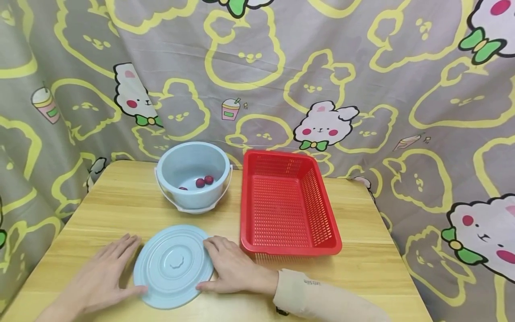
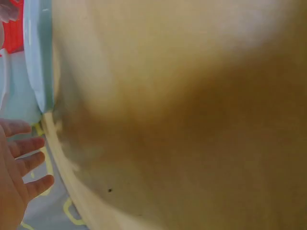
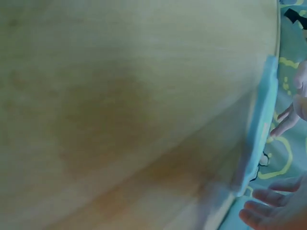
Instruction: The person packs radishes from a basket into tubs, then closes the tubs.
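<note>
A round light-blue lid (image 1: 175,286) lies flat on the table, its knob side up, between my two hands. My left hand (image 1: 102,273) is at the lid's left side with its fingers spread and fairly straight; its thumb tip meets the lid's lower left edge. On the opposite side, my right hand (image 1: 231,268) has its fingertips and thumb at the lid's right rim, the fingers loosely extended. Whether either hand presses on the rim cannot be told. Behind the lid stands a light-blue bucket (image 1: 194,203) holding several dark red balls or round fruits (image 1: 200,183).
A red perforated plastic basket (image 1: 290,250) stands right of the bucket, close behind my right forearm. The bucket's white handle (image 1: 197,209) hangs down at its front. A patterned curtain (image 1: 257,58) surrounds the back and sides of the wooden table (image 1: 362,277).
</note>
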